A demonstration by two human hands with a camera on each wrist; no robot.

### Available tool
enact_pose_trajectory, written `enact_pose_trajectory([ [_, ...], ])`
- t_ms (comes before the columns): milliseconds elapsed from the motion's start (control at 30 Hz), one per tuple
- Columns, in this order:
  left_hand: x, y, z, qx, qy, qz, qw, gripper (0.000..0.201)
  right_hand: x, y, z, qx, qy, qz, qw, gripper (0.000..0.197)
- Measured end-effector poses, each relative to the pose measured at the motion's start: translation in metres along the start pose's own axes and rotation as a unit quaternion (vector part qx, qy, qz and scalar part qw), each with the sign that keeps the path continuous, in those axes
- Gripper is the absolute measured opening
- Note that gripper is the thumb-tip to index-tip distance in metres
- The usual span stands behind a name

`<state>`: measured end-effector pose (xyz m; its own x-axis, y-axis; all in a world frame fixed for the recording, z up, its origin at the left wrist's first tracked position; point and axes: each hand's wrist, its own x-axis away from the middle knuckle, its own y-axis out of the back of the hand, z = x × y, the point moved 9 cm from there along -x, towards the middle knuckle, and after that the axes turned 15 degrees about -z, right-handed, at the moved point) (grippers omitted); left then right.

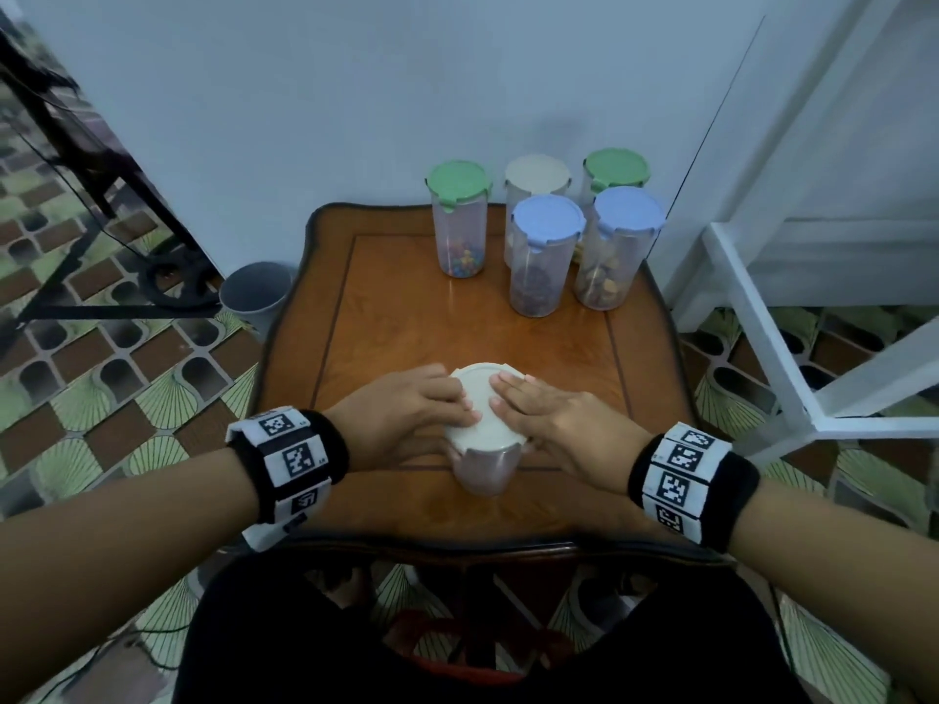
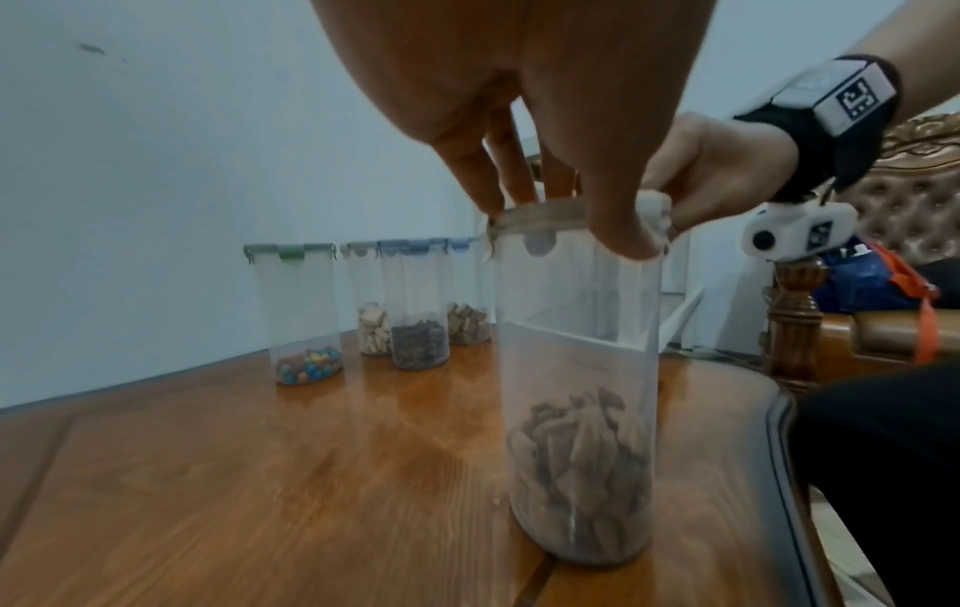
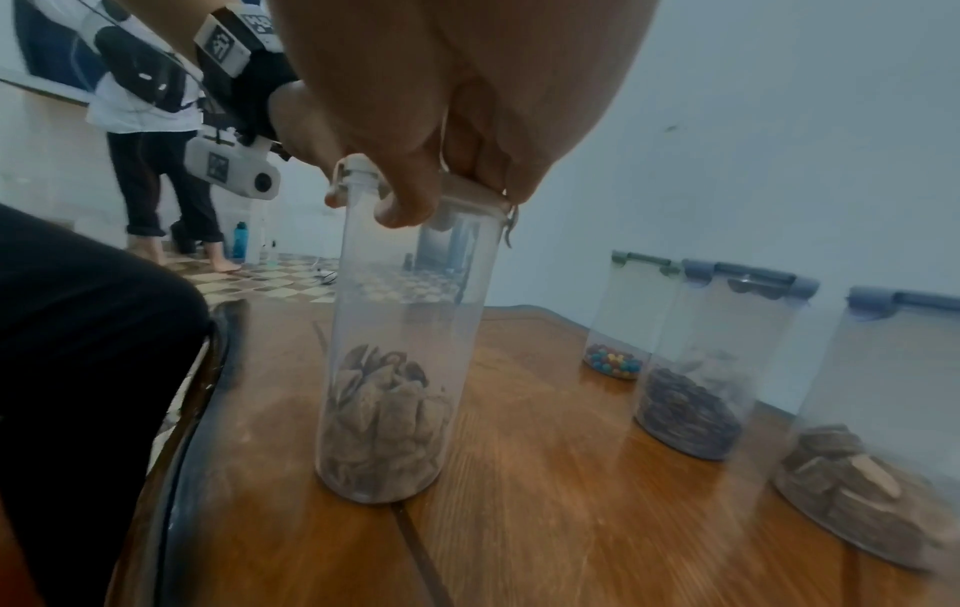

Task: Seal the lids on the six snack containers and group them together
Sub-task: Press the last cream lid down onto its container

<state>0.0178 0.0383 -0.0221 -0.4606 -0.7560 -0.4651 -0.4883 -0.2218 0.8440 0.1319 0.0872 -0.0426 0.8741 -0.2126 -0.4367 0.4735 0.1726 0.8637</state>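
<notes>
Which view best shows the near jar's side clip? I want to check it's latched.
The left wrist view: the clip stands raised by the left hand's thumb. The right wrist view shows it partly hidden by the right hand; the head view hides it.

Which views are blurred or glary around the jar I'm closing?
Head view: dim but fairly sharp, lid clear under both hands, edges bent by the wide lens. Left wrist view: jar soft, sheen on the table. Right wrist view: nearest blue-lidded jar smeared at the frame edge.
</notes>
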Motion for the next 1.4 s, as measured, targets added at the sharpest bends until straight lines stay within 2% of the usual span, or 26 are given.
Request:
enact_pose_trajectory([
  [100,-0.003,0.001,-0.005,-0.002,0.001,0.011,1.0,0.039,0.003,0.005,0.0,-0.031,-0.033,-0.007,0.999,0.061],
  [233,-0.004,-0.002,-0.013,0.001,-0.002,0.01,1.0,0.036,0.007,0.012,0.002,-0.003,-0.046,-0.043,0.998,0.058],
  [333,-0.005,-0.005,-0.009,0.006,-0.006,0.021,1.0,0.035,0.003,0.024,0.008,0.029,-0.024,-0.08,0.996,0.047],
  [433,-0.012,-0.003,-0.005,-0.029,-0.015,0.041,0.999,0.039,-0.001,0.023,0.012,0.05,-0.059,-0.074,0.994,0.051],
  [567,-0.014,-0.002,-0.026,-0.111,-0.053,-0.012,0.992,0.04,0.005,0.021,0.012,0.061,-0.096,-0.063,0.991,0.054],
  [633,-0.01,-0.01,-0.037,-0.14,-0.021,-0.06,0.988,0.038,0.01,0.022,0.016,0.025,-0.105,-0.055,0.993,0.05],
  [700,-0.007,-0.015,-0.039,-0.128,0.041,-0.1,0.986,0.038,0.015,0.023,0.019,-0.001,-0.11,-0.058,0.992,0.048],
  [767,-0.003,-0.014,-0.032,-0.075,0.086,-0.126,0.985,0.037,0.018,0.023,0.016,-0.018,-0.111,-0.064,0.992,0.052],
  [833,0.005,-0.013,-0.022,-0.009,0.112,-0.121,0.986,0.038,0.016,0.021,0.008,-0.025,-0.113,-0.07,0.991,0.055],
  [967,0.011,-0.008,-0.019,0.007,0.098,-0.1,0.99,0.034,0.011,0.015,0.005,-0.022,-0.121,-0.085,0.989,0.052],
  [1133,0.009,-0.007,-0.027,-0.019,0.095,-0.133,0.986,0.025,0.012,0.013,0.006,-0.017,-0.128,-0.121,0.984,0.048],
  [1267,0.003,-0.009,-0.028,-0.055,0.109,-0.12,0.985,0.022,0.008,0.012,0.007,0.016,-0.123,-0.106,0.987,0.041],
  [1400,0.009,-0.017,-0.032,-0.045,0.119,-0.146,0.981,0.018,0.007,0.013,0.006,0.03,-0.115,-0.117,0.986,0.04],
])
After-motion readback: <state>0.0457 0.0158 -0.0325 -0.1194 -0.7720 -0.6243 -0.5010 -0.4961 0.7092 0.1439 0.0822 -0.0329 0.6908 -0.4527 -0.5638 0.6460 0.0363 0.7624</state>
